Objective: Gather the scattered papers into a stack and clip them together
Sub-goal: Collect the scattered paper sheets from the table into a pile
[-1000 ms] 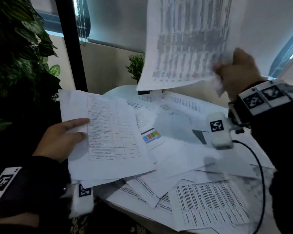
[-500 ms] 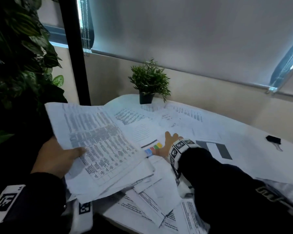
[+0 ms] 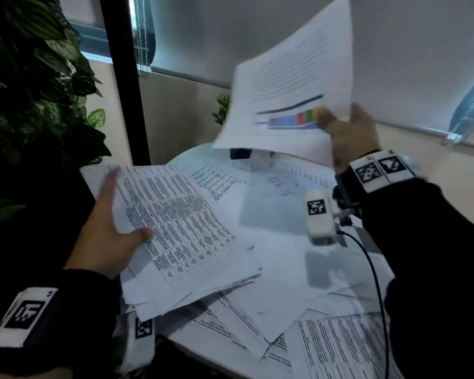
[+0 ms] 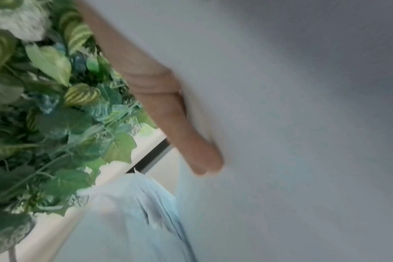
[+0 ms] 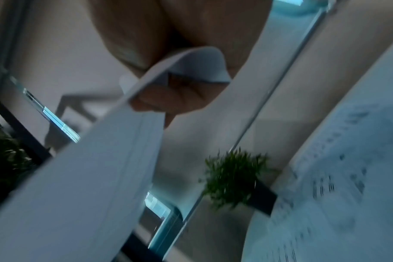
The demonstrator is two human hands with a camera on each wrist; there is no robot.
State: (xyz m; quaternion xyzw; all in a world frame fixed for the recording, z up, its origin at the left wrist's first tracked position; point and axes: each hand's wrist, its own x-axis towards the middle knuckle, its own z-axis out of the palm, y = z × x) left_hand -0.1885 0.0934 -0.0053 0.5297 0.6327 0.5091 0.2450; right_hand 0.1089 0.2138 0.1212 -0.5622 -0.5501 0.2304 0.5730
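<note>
My left hand (image 3: 126,209) holds a loose stack of papers (image 3: 181,228) at the table's left, thumb on top of the printed table sheet and fingers (image 4: 191,141) straight beneath the stack's underside (image 4: 280,124). My right hand (image 3: 338,113) is raised and pinches the corner of a sheet with a coloured bar chart (image 3: 288,86), which hangs in the air above the back of the table. The right wrist view shows that sheet (image 5: 90,168) bent between thumb and fingers (image 5: 180,99). More scattered papers (image 3: 285,283) cover the white table. No clip is in sight.
A large leafy plant (image 3: 33,91) and a black post (image 3: 126,91) stand close on the left. A small potted plant (image 3: 222,108) sits at the table's back, mostly behind the raised sheet. Printed sheets (image 3: 340,346) overhang the near edge. A window blind (image 3: 257,28) hangs behind.
The sheet my right hand held a second ago now tops the left hand's stack. My right hand then reached down to the coloured chart sheet and has lifted it up.
</note>
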